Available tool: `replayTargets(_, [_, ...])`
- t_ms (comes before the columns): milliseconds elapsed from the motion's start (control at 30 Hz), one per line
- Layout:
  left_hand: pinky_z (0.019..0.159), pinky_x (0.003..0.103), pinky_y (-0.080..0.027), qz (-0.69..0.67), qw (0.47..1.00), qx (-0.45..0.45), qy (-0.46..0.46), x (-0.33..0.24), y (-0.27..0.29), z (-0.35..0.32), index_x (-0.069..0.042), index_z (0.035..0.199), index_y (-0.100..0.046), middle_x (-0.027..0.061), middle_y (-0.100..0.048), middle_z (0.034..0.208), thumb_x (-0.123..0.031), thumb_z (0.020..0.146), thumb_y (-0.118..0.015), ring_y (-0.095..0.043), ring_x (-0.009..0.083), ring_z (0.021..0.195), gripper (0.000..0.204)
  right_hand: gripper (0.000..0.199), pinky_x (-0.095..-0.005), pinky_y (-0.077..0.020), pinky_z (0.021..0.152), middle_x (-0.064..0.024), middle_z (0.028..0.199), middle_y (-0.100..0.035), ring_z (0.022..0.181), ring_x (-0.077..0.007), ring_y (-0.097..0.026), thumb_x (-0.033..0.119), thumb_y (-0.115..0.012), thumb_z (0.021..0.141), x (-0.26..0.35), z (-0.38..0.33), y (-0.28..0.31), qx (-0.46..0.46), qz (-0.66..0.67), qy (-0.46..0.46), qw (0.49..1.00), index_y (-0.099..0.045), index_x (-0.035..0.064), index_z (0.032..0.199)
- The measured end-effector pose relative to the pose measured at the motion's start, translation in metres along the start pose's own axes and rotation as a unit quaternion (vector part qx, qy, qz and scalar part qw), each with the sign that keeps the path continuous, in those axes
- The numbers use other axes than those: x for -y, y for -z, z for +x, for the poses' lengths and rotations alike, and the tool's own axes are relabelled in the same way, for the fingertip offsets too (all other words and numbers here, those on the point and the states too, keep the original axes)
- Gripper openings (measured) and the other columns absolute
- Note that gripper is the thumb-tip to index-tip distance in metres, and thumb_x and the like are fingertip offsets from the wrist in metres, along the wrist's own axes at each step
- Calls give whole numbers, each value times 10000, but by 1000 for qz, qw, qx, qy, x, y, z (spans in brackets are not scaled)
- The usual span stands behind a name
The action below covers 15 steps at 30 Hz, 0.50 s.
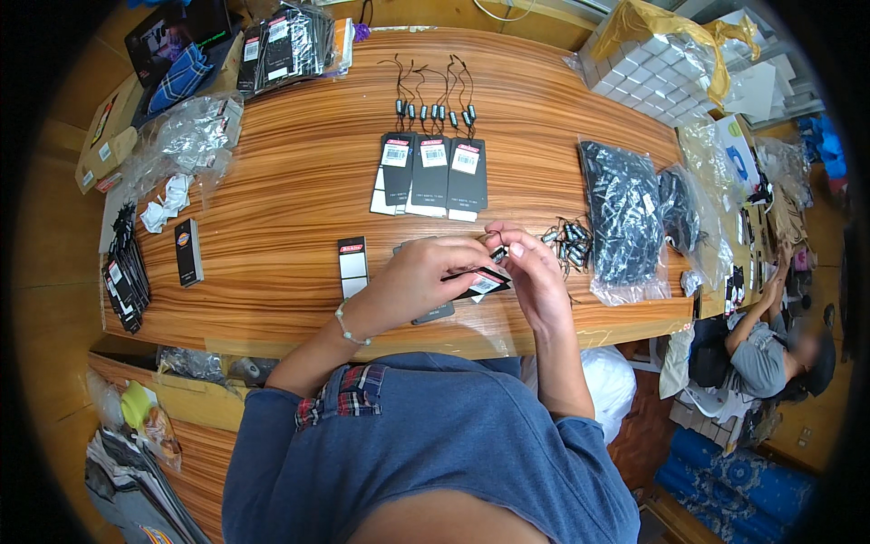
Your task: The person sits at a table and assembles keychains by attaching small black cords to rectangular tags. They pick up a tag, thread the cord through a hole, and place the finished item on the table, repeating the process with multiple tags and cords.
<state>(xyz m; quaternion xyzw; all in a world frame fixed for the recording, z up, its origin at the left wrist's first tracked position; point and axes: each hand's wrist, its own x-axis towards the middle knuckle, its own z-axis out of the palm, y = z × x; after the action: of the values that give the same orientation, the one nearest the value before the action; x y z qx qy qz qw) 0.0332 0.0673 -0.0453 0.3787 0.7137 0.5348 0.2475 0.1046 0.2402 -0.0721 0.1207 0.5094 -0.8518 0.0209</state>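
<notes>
Over the near part of the table, my left hand (433,265) is closed on a black hang tag (487,283) with a white label. My right hand (536,272) is beside it, thumb and finger pinching a black string loop with a small dark seal (497,255) at the tag's end. More dark tags (433,314) lie partly hidden under my left hand. To its left rests a tag stack (352,265) with white panels. Farther away, several strung hang tags (431,172) lie overlapping, cords stretched away from me. Near my right hand is a loose heap of string seals (570,243).
A clear bag of black string seals (623,213) lies at the right. Small white boxes (645,68) are stacked at the far right. Tag bundles (288,45) stand at the far left; a dark tag stack (188,253) lies nearer. Another person (761,349) sits off to the right.
</notes>
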Motion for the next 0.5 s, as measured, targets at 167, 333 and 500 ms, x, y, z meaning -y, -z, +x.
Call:
replayTargets(167, [719, 329, -490, 82, 994, 6, -69, 9, -7, -6, -74, 939, -644, 83, -635, 972, -133, 792, -584, -613, 270, 833, 169, 145, -287, -397, 800, -77, 1099, -525, 955, -140, -502, 164, -565, 842, 7, 4, 5, -33, 24, 42, 998, -609, 27, 863])
replayTargets(333, [745, 300, -490, 49, 997, -9, -57, 12, -4, -13, -64, 948, -650, 100, -629, 1004, -99, 776, -610, -617, 234, 873, 180, 140, -312, -432, 786, -77, 1082, -533, 940, -138, -518, 163, -553, 862, 24, 5, 6, -52, 85, 82, 992, -605, 39, 898])
replayTargets(500, [688, 248, -515, -26, 999, 25, -27, 4, 5, -16, -37, 988, -636, 89, -621, 1023, -63, 804, -592, -608, 149, 884, 191, 165, -357, -439, 785, -86, 948, -547, 842, -186, -524, 213, -501, 899, 42, 6, -8, 2, 224, 123, 967, -542, 55, 919])
